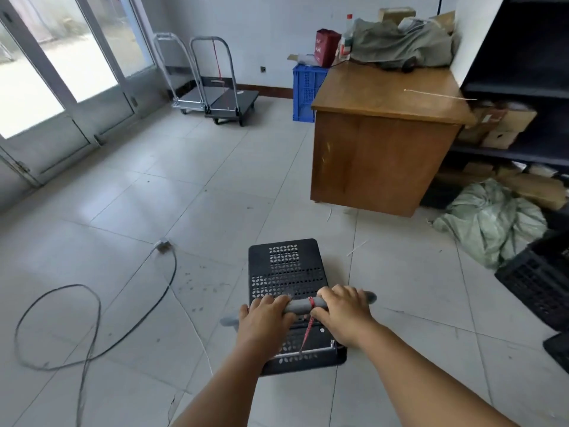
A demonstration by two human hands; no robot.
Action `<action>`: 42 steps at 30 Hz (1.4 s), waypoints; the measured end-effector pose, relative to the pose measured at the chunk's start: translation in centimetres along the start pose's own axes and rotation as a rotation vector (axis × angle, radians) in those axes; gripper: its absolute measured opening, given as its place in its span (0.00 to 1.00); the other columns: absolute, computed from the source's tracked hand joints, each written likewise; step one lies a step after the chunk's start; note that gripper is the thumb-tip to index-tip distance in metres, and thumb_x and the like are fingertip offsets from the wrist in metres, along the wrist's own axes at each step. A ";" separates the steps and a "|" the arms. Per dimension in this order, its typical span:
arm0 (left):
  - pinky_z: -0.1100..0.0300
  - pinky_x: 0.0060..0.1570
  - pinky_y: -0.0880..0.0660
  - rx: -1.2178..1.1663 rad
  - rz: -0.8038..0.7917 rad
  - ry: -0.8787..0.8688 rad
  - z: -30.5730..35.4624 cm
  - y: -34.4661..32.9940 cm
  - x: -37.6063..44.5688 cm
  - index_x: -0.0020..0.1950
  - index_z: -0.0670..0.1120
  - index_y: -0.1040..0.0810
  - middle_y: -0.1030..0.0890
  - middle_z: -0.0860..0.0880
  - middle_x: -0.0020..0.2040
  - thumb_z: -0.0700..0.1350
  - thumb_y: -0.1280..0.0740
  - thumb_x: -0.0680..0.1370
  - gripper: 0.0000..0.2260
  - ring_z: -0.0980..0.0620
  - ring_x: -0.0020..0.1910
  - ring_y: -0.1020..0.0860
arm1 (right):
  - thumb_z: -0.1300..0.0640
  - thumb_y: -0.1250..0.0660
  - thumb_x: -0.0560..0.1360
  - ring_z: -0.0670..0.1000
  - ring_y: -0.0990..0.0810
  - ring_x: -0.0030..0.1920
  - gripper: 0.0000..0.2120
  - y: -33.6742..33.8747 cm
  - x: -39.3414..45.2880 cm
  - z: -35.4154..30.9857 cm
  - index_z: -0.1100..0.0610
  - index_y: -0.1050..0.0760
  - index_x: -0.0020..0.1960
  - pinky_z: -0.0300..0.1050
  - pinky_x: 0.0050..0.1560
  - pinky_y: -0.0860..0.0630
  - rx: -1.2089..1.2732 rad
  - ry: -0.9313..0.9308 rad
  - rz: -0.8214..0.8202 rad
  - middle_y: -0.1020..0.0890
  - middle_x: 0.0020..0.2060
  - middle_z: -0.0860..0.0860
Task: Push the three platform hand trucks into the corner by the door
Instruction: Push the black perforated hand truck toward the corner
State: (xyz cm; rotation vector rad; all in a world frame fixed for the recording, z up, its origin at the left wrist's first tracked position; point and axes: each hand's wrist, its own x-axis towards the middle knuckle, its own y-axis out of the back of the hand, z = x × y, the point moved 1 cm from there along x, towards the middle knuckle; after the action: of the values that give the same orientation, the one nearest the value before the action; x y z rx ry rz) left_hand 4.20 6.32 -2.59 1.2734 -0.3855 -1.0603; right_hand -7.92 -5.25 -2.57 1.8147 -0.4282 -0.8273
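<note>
A black perforated platform hand truck (288, 269) stands on the tiled floor right in front of me. My left hand (264, 318) and my right hand (345, 312) both grip its grey handle bar (300, 306), one on each side of a red cord tied at its middle. Far ahead, in the corner beside the glass door (61, 72), two other hand trucks are parked side by side: a silver one (184, 101) on the left and a dark one (234, 103) on the right, handles upright.
A wooden desk (378, 140) piled with cloth and boxes stands ahead on the right, with a blue crate (306, 94) behind it. A black cable (92, 318) loops over the floor at left. A green sack (489, 223), black crates (535, 282) and dark shelving (523, 72) line the right.
</note>
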 end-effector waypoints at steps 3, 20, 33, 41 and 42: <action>0.49 0.66 0.41 -0.017 0.004 0.043 -1.0 0.7 0.8 0.68 0.57 0.33 0.26 0.51 0.62 0.55 0.46 0.80 0.16 0.48 0.64 0.31 | 0.39 0.46 0.78 0.55 0.32 0.63 0.19 0.3 1.9 -1.0 0.48 0.33 0.63 0.51 0.64 0.39 -0.018 0.029 -0.021 0.27 0.61 0.52; 0.50 0.66 0.40 -0.007 0.016 0.161 -2.9 7.2 16.7 0.68 0.56 0.35 0.27 0.50 0.62 0.54 0.46 0.80 0.16 0.48 0.63 0.32 | 0.39 0.47 0.78 0.56 0.33 0.64 0.19 6.9 19.5 -1.9 0.49 0.33 0.63 0.52 0.65 0.40 -0.020 0.130 -0.063 0.28 0.62 0.52; 0.48 0.69 0.44 -0.035 0.044 0.181 -5.7 12.1 32.4 0.69 0.56 0.36 0.29 0.50 0.63 0.54 0.47 0.81 0.17 0.47 0.65 0.34 | 0.40 0.47 0.79 0.55 0.34 0.64 0.18 12.4 35.6 -3.0 0.48 0.34 0.63 0.51 0.66 0.41 -0.042 0.135 -0.093 0.29 0.62 0.52; 0.46 0.69 0.44 -0.034 0.007 0.157 -9.0 16.8 43.6 0.69 0.55 0.36 0.29 0.48 0.63 0.54 0.47 0.81 0.16 0.45 0.64 0.34 | 0.40 0.48 0.79 0.54 0.34 0.64 0.18 16.3 47.0 -5.2 0.47 0.35 0.64 0.51 0.66 0.42 -0.036 0.100 -0.120 0.29 0.61 0.51; 0.46 0.70 0.44 -0.029 0.003 0.153 -9.5 17.5 45.0 0.69 0.55 0.36 0.29 0.48 0.63 0.54 0.47 0.81 0.16 0.45 0.64 0.34 | 0.40 0.48 0.79 0.54 0.34 0.64 0.18 16.8 48.4 -5.6 0.46 0.35 0.64 0.51 0.65 0.42 -0.031 0.097 -0.116 0.29 0.61 0.51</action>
State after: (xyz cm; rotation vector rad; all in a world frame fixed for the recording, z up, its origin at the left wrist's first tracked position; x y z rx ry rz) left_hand 41.44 -25.88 -3.34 1.3181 -0.2552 -0.9556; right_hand 31.29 -38.67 -2.27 1.8557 -0.2481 -0.8165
